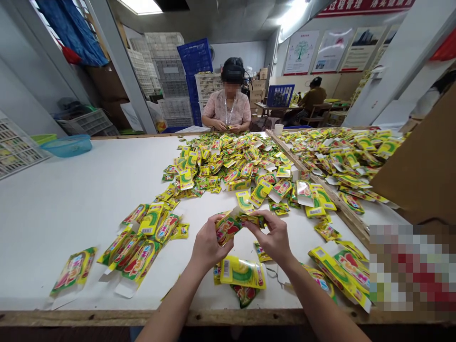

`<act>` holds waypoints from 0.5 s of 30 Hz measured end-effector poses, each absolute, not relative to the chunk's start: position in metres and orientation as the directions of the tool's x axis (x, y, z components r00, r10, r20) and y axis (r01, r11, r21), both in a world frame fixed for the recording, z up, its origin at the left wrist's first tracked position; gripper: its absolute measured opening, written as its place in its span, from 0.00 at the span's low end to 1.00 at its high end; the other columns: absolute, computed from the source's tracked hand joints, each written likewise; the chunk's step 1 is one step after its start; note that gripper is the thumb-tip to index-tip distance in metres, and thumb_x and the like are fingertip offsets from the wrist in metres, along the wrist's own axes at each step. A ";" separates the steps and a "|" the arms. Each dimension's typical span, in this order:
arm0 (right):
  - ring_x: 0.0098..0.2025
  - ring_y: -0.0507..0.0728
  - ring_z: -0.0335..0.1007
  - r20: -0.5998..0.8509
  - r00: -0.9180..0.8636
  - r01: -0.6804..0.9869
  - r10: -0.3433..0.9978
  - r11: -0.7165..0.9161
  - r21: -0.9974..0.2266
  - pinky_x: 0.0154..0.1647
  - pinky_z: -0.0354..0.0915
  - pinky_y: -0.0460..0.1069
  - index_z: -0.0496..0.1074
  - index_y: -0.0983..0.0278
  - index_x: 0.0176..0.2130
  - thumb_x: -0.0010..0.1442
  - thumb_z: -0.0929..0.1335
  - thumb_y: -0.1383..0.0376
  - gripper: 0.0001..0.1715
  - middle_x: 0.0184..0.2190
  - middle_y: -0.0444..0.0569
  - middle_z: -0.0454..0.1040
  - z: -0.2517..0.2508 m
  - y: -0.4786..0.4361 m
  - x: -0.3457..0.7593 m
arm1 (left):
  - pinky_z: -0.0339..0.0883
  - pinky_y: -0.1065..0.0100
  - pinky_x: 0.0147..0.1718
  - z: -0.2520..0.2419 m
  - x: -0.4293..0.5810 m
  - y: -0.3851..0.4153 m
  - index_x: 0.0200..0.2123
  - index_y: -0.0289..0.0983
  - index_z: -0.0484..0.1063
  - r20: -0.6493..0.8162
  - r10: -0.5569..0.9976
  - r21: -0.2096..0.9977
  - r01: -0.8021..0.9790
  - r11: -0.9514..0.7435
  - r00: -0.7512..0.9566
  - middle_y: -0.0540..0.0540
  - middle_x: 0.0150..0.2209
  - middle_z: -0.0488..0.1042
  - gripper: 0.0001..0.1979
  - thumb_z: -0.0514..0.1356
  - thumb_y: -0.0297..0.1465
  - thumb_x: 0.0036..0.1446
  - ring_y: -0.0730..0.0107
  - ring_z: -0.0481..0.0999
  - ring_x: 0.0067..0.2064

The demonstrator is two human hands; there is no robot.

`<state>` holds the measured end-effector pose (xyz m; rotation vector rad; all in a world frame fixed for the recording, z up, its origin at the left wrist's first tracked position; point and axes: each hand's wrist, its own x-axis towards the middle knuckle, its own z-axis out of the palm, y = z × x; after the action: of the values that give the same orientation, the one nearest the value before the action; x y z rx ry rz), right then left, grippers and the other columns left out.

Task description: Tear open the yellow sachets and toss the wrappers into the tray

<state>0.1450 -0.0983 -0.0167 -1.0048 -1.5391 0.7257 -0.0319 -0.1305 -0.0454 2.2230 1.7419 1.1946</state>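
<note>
My left hand is closed around a small yellow and green printed carton with red lettering shapes on its face. The carton's upper right end, with a pale flap, faces my other hand. My right hand pinches a small yellow-green candy packet right by that end; whether the packet is partly inside I cannot tell. Just below my hands lies another yellow carton, with a dark green and red packet partly under it. Several cartons with white flaps rest to the left.
A big heap of cartons and packets covers the table's middle and far side. A wooden divider strip separates a second heap. A co-worker sits opposite. A blue basin stands far left; brown cardboard rises at right.
</note>
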 end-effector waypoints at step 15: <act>0.37 0.61 0.70 0.485 0.137 0.384 0.864 0.405 -0.830 0.45 0.60 0.58 0.75 0.60 0.27 0.48 0.71 0.54 0.12 0.27 0.50 0.76 -0.026 -0.104 0.133 | 0.70 0.66 0.34 -0.052 -0.026 -0.133 0.47 0.40 0.56 0.503 0.858 0.555 0.723 -0.411 0.102 0.46 0.39 0.73 0.24 0.60 0.36 0.48 0.65 0.76 0.36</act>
<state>0.1331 -0.1037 -0.0256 -1.1821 -1.4629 0.5018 -0.0262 -0.1332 -0.0519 2.2003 1.5998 1.1998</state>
